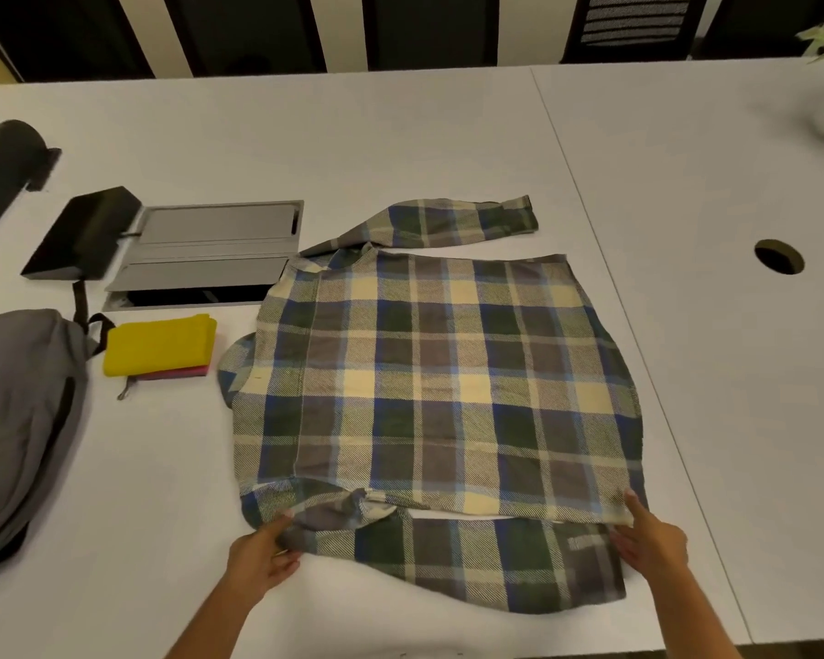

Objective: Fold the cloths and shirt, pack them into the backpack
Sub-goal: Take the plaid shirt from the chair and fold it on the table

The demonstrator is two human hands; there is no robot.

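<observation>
Both hands pinching the plaid shirt (438,373) near edge — left hand (262,556) & right hand (650,539) — flat on table (448,135).

White bench (400,145) with open cable hatch (205,254) and grommet hole (779,257); dark and pale wall panels (267,30) behind.

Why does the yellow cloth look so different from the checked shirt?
The yellow cloth is already folded into a small neat block; the shirt is still spread wide. The cloth is one plain colour; the shirt is checked. Nobody touches the cloth; the left hand and right hand hold the shirt. Both lie on the table.
</observation>
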